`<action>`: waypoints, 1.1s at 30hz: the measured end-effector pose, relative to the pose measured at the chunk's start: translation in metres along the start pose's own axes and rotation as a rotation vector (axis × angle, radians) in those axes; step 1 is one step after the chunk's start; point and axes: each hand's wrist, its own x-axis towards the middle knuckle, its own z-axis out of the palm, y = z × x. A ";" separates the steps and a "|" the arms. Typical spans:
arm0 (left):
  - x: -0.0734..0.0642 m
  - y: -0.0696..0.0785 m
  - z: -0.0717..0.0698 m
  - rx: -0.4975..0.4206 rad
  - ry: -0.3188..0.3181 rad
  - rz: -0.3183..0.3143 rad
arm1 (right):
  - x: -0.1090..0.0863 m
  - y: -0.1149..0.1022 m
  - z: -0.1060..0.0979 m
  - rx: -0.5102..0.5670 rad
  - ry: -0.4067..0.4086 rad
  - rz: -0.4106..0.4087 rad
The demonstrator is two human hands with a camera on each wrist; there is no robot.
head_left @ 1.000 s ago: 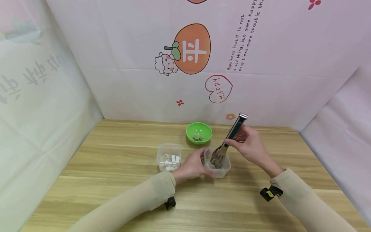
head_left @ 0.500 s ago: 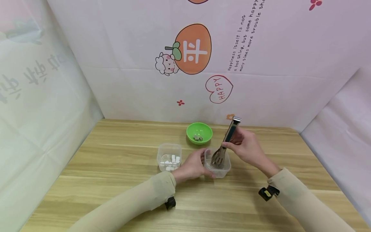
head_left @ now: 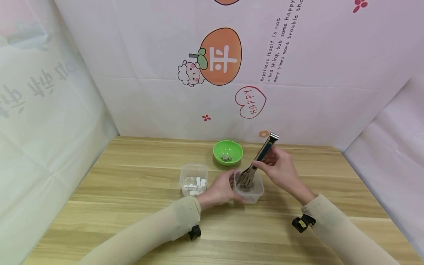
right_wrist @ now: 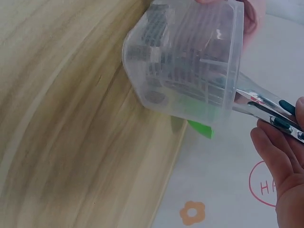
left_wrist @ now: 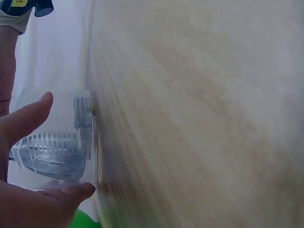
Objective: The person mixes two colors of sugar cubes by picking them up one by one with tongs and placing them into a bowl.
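My left hand [head_left: 221, 188] grips a clear plastic container [head_left: 252, 197] from its left side, thumb on the near wall and fingers on the far wall. In my right hand [head_left: 281, 170] is a pair of metal tongs [head_left: 265, 150] with dark grip inlays, held between thumb and fingers. The slotted tong heads reach down inside that container, leaning to its left. Small greyish pieces show indistinctly beneath them; whether the tongs pinch any, I cannot tell. The right wrist view shows the tongs [right_wrist: 266, 109] entering the container's mouth [right_wrist: 236, 57].
Behind the container stands a green bowl [head_left: 228, 146] with a few grey cubes [head_left: 225, 158]. A second clear container [head_left: 193, 170] with several white pieces [head_left: 200, 181] is to the left, close to my left forearm. The wooden table [head_left: 139, 176] meets a printed cloth backdrop [head_left: 159, 110].
The tong heads have shifted left inside the container, and my right hand has moved slightly left and down with the handle. The left hand and the containers have stayed put.
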 end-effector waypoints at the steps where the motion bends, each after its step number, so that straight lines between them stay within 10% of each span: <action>1: 0.000 0.000 0.000 0.001 0.000 -0.001 | -0.001 0.000 0.001 0.002 0.004 0.003; 33: 0.001 -0.001 -0.001 -0.021 0.008 -0.001 | -0.005 -0.008 -0.004 0.140 0.174 0.081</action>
